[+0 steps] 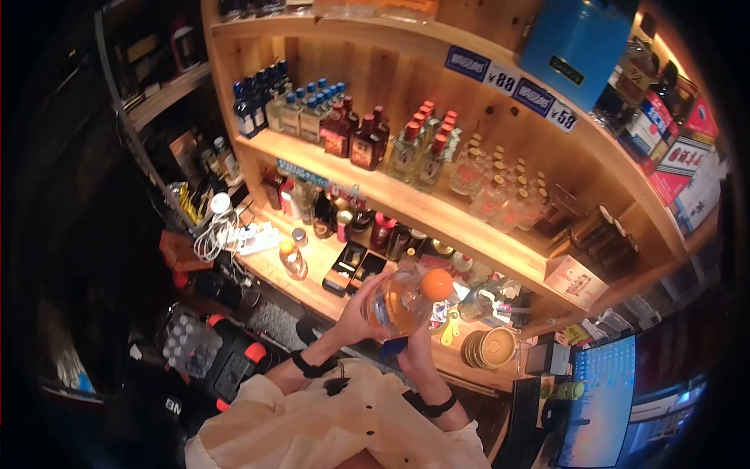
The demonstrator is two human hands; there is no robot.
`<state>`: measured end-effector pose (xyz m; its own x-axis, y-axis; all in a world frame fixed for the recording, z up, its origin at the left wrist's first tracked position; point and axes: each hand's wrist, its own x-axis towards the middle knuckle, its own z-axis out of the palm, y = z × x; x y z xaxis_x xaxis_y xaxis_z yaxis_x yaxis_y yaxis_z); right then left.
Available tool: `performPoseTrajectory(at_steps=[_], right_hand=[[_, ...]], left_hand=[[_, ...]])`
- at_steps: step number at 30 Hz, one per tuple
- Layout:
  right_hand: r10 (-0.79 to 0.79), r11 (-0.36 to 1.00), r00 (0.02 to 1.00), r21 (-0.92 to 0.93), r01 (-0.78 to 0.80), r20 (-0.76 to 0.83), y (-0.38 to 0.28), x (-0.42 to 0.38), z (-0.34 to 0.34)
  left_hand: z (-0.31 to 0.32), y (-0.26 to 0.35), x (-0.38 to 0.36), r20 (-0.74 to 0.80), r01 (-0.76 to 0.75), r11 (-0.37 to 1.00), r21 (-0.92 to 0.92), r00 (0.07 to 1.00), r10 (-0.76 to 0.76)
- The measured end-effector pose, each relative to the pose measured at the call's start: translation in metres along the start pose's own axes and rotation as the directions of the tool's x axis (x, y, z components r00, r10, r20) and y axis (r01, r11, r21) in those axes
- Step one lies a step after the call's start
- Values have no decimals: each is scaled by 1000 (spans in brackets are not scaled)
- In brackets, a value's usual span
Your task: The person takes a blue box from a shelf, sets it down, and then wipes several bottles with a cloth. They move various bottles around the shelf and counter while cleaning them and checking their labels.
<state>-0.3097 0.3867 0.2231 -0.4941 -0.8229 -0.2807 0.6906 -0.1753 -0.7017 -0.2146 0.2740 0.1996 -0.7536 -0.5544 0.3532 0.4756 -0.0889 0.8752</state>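
Setting: wooden shelving (437, 215) stocked with liquor bottles (367, 141); price tags (500, 78) on the upper edge.
Counter, left: small orange-liquid bottle (294, 260) standing alone.
Left hand (355, 309): fingers curled around the bottle's side.
Orange-capped bottle (406, 297): held between both hands, above the counter, cap toward camera.
Right hand (414, 352): beneath the bottle; finger state cannot be told.
Far right: monitor (598, 399), lit.

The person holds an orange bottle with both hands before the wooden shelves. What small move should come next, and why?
Probably a short reach forward to stand the bottle on the counter, near the similar small bottle. The left hand and right hand both grip it in the air, orange cap on, and bare wood shows just ahead of it.
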Motion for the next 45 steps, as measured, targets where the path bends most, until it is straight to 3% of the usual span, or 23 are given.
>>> performPoseTrajectory(at_steps=[2, 4, 6, 10, 14, 15, 16, 18, 21, 24, 25, 29, 34, 38, 39, 42, 45], right_hand=[[-48, 996, 999, -82, 47, -13, 6, 5, -11], [-29, 997, 999, -75, 28, -21, -1, 5, -7], [45, 986, 992, -155, -63, -115, -10, -1, 7], [-44, 966, 999, -254, 36, -25, -1, -5, 8], [-60, 961, 997, -275, 42, -56, 9, 3, -3], [43, 989, 997, -140, -51, -62, 4, 2, -4], [47, 989, 997, -138, -54, -58, 0, -1, 0], [155, 988, 987, -8, -155, -51, -5, -6, 10], [183, 980, 982, 85, -179, -42, -4, 3, 1], [167, 980, 984, 123, -160, -54, 6, 7, -11], [146, 985, 988, 100, -141, -42, 8, 4, -13], [74, 996, 994, -33, -77, -85, 14, -1, -26], [136, 969, 990, -203, -139, -26, 13, -11, -42], [169, 947, 986, -278, -158, 13, 14, -17, -62], [135, 959, 987, -239, -152, -83, 18, -15, -66], [81, 963, 981, -240, -123, -178, 9, -12, -88], [73, 973, 963, -193, -125, -259, 18, -4, -132]], left_hand=[[-3, 14, 3, 38, -39, 996, 80, 999, 36], [-5, 33, 4, 119, -77, 812, 579, 993, 9], [6, 40, 3, 115, -15, 838, 545, 992, -57], [15, 34, -3, 44, -49, 850, 525, 999, 30], [8, 19, -12, 58, -74, 906, 418, 997, 55], [9, 16, -16, 14, -68, 928, 365, 998, 68], [9, 14, -17, -31, -67, 947, 313, 996, 81], [10, 13, -18, -52, -87, 933, 350, 992, 112], [13, 19, -19, 25, -153, 828, 540, 986, 165], [18, 11, -26, 31, -128, 834, 537, 991, 133], [18, 9, -28, 19, -69, 866, 496, 997, 69], [21, 10, -31, 20, -71, 839, 539, 997, 72], [15, 7, -26, 25, -110, 797, 594, 993, 118], [9, -1, -27, -101, -53, 870, 490, 988, 117], [2, -9, -29, -131, -34, 872, 488, 985, 112], [-14, -5, -36, -129, -41, 818, 574, 982, 140], [-27, 4, -49, -205, 76, 873, 482, 978, 28]])
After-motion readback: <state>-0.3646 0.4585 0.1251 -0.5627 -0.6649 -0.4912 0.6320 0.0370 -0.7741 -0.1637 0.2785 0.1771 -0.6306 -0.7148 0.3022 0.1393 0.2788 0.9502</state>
